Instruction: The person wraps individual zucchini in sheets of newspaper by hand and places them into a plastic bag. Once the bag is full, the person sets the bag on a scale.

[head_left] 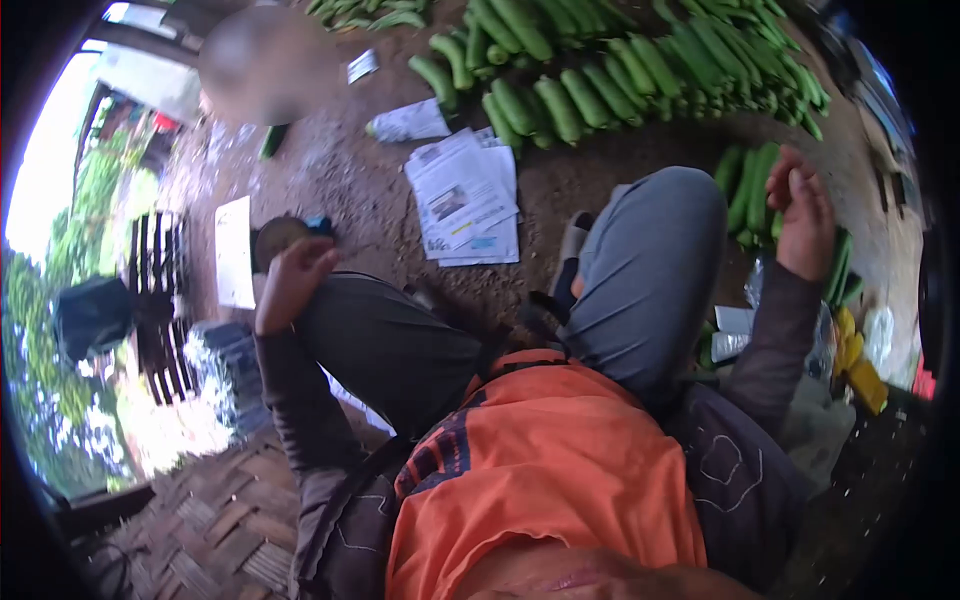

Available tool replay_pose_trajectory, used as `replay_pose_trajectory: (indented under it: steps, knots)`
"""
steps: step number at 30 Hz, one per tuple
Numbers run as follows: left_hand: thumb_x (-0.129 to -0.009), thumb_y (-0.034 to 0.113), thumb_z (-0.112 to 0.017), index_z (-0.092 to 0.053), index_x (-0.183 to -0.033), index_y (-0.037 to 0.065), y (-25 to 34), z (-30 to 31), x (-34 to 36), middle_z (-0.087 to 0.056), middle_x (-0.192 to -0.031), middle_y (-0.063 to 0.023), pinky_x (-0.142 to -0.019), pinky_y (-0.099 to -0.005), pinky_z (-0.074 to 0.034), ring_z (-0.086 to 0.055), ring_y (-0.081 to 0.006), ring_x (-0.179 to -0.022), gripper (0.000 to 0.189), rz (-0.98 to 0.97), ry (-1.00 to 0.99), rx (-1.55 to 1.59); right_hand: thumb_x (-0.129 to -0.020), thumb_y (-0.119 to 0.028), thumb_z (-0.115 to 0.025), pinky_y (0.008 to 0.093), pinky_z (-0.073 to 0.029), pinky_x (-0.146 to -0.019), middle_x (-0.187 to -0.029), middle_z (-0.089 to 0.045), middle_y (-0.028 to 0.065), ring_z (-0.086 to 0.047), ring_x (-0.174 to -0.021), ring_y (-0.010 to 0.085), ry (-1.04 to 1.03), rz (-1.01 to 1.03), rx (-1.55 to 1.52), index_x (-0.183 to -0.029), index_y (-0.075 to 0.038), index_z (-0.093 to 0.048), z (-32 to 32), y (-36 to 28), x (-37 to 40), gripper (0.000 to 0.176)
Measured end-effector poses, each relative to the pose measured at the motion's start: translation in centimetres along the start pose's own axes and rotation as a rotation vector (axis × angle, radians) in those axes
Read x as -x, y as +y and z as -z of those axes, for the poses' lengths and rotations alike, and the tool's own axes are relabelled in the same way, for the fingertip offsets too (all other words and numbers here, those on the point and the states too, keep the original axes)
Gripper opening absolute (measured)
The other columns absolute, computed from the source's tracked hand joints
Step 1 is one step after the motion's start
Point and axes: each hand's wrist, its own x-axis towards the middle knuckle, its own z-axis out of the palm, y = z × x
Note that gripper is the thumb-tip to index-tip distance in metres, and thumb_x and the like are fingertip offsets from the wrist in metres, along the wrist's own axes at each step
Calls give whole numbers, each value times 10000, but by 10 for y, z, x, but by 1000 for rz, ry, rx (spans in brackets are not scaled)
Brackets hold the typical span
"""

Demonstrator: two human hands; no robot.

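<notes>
My left hand [293,284] rests by my bent left knee [370,315], its fingers loosely bent and nothing visible in them. On the other side, my right hand [805,215] is raised beyond my right knee [665,230], palm partly showing, fingers slightly curled and holding nothing. Several long green gourds [740,195] lie just beside it. On the ground between and beyond my knees is a stack of printed paper sheets [465,200]. Just past the stack lies a paper-wrapped roll [412,121] with a greenish tip.
Rows of long green gourds [610,85] cover the far ground. A blurred round shape [268,65] is at the upper left. A pale board [235,252] is left of my knee, above a woven mat [220,520]. Yellow items [860,365] and clear plastic [878,335] lie right.
</notes>
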Motion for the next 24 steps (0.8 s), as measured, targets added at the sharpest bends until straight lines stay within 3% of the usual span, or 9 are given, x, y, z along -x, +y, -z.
replay_pose_trajectory:
  steps: [4, 8, 11, 14, 18, 19, 20, 22, 24]
  knots:
    - [-874, 292, -651, -630, -1110, -4, -32, 5, -17, -690, -985, -130, -784, -311, -509, -659, -191, -916, 379, 25, 181, -128, -940, -163, -557, 208, -429, -788, -974, -640, 13, -572, -890, 79, -323, 126, 149, -1149, -17, -612, -84, -33, -44, 261]
    - [-908, 311, -614, -621, -1121, -16, -75, -12, 2, -674, -959, -98, -791, -310, -498, -634, -167, -858, 390, 177, 66, 262, -938, -101, -558, 261, -443, -891, -1083, -632, 70, -580, -993, 137, -432, 115, 286, -1148, 0, -603, -141, -12, -71, 237]
    - [-962, 277, -541, -613, -1098, -30, -134, -34, 47, -661, -942, -79, -762, -289, -495, -627, -159, -832, 343, 354, 457, 842, -952, -87, -521, 286, -445, -917, -1171, -595, 97, -568, -1044, 162, -653, 96, 319, -1180, 20, -579, -143, 66, -95, 258]
    - [-833, 330, -657, -612, -1119, -19, -276, -170, 129, -680, -987, -191, -828, -393, -503, -656, -298, -914, 453, 812, 574, 154, -944, -53, -515, 285, -438, -932, -1203, -584, 127, -567, -1054, 167, -954, 126, 754, -1220, 14, -564, -132, 100, -113, 288]
    - [-859, 353, -623, -545, -1246, -6, -360, -344, 215, -566, -1254, -201, -997, -388, -422, -540, -318, -1165, 533, 781, 148, 413, -991, -248, -379, 427, -434, -977, -1375, -440, 242, -505, -1213, 261, -593, -470, -378, -1391, -13, -374, 50, 171, -193, 463]
    - [-868, 343, -616, -539, -1250, -5, -364, -340, 208, -567, -1248, -198, -991, -384, -425, -542, -312, -1157, 523, 744, 75, 356, -992, -330, -366, 470, -423, -981, -1394, -419, 240, -483, -1239, 285, -621, -508, -482, -1396, -37, -369, 91, 155, -191, 499]
    - [-876, 333, -609, -534, -1254, -5, -376, -325, 193, -568, -1242, -194, -985, -380, -428, -544, -305, -1150, 513, 688, 33, 298, -975, -326, -438, 433, -459, -925, -1343, -497, 171, -543, -1158, 269, -44, -352, 35, -1371, -54, -411, 93, 145, -147, 481]
    - [-893, 313, -594, -522, -1262, -5, -404, -276, 151, -569, -1229, -188, -973, -371, -434, -548, -293, -1135, 493, 584, 46, 191, -907, -239, -598, 365, -523, -713, -1098, -615, 76, -636, -914, 199, 343, -406, 231, -1263, -80, -517, 131, 162, -83, 399]
    - [-909, 293, -580, -511, -1270, -4, -434, -201, 107, -571, -1217, -181, -962, -362, -440, -552, -281, -1121, 473, 510, 143, 108, -842, -227, -688, 316, -501, -510, -885, -637, 39, -636, -703, 189, 671, -419, -132, -1082, -123, -595, 153, 192, -11, 277]
